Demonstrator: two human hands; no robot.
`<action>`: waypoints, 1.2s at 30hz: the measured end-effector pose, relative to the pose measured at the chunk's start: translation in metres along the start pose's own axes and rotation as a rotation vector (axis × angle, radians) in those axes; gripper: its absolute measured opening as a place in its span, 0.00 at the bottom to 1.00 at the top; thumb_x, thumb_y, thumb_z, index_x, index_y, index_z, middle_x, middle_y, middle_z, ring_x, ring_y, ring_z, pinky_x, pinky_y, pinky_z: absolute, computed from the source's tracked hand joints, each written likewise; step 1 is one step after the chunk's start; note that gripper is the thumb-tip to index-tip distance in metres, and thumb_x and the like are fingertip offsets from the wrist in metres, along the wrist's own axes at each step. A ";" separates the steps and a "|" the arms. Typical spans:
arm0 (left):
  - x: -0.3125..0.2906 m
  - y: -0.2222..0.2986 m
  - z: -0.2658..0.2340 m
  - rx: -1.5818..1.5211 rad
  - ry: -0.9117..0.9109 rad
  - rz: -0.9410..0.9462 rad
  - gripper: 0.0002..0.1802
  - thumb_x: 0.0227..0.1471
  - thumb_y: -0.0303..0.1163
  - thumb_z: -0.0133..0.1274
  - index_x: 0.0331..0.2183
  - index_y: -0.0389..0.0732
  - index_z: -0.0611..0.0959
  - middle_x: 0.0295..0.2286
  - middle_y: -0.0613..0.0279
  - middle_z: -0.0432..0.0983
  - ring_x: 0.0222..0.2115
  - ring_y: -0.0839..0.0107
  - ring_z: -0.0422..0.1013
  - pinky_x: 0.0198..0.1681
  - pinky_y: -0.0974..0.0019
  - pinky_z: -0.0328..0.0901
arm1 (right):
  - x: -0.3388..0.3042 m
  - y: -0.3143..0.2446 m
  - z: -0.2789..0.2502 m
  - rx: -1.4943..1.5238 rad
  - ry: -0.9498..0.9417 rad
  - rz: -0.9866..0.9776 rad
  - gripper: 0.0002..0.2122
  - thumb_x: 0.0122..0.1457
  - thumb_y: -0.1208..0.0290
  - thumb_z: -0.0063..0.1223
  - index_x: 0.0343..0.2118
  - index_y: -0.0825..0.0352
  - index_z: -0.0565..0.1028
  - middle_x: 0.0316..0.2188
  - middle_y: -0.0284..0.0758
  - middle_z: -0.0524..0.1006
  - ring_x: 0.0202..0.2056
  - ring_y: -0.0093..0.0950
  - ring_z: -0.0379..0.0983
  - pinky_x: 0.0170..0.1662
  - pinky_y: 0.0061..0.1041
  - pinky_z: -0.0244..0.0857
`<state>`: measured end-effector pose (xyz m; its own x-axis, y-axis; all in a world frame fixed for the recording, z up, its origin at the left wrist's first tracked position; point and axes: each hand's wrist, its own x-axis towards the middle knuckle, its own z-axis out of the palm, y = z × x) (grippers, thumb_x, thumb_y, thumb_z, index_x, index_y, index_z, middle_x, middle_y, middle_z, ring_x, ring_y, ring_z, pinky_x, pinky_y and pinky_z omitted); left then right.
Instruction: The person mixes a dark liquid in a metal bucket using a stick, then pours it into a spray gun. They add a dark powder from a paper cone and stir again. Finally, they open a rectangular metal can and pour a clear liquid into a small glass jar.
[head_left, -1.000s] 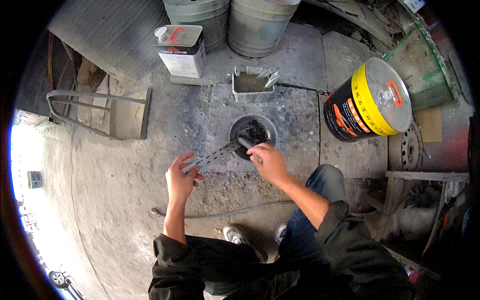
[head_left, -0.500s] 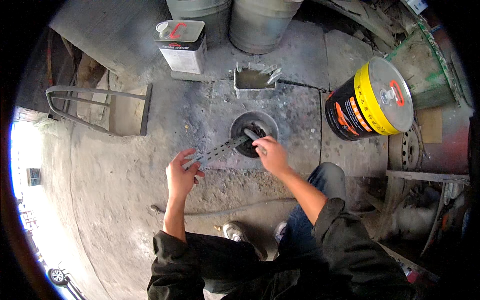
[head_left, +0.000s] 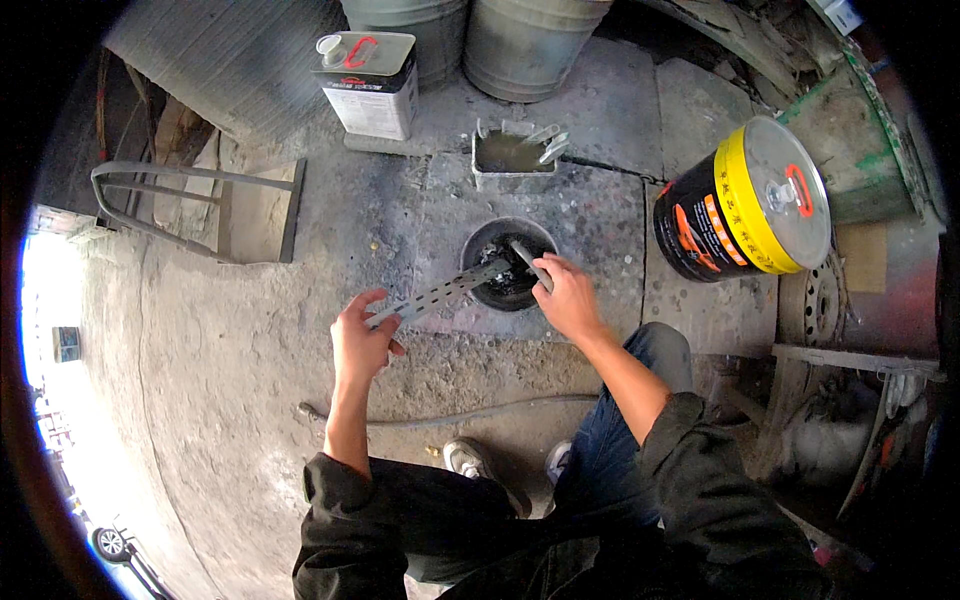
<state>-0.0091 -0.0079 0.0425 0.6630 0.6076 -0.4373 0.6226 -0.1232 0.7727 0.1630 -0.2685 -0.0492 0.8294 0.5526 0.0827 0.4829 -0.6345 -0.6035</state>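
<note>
My left hand is closed around the near end of a grey metal strip with rows of slots. The strip slants up to the right, its far end over a round dark bowl. Wet-looking black stuff lies inside the bowl. In my right hand, at the bowl's right rim, is a short grey stick-like tool. That tool's upper end points into the bowl, beside the strip's end; its exact kind cannot be made out.
Behind the bowl stands a small rectangular tub with tools along its rim. A rectangular can, large metal drums and a black-and-yellow bucket stand around. A metal frame lies left; a hose crosses the floor near my feet.
My right hand has moved right and slightly back toward me, and the tool's tip has come off the strip. The strip stays in my left hand, nearly in place.
</note>
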 end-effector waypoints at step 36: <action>0.001 -0.002 0.009 0.083 0.048 0.096 0.12 0.48 0.23 0.59 0.38 0.33 0.83 0.33 0.44 0.80 0.13 0.69 0.75 0.17 0.67 0.67 | -0.041 -0.058 -0.006 0.155 -0.154 -0.296 0.19 0.56 0.73 0.52 0.52 0.68 0.69 0.50 0.41 0.75 0.44 0.42 0.71 0.47 0.39 0.67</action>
<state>-0.0060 -0.0144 0.0360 0.7021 0.6264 -0.3388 0.5904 -0.2461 0.7687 0.1031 -0.2576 -0.0126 0.6025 0.7822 0.1585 0.6376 -0.3522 -0.6851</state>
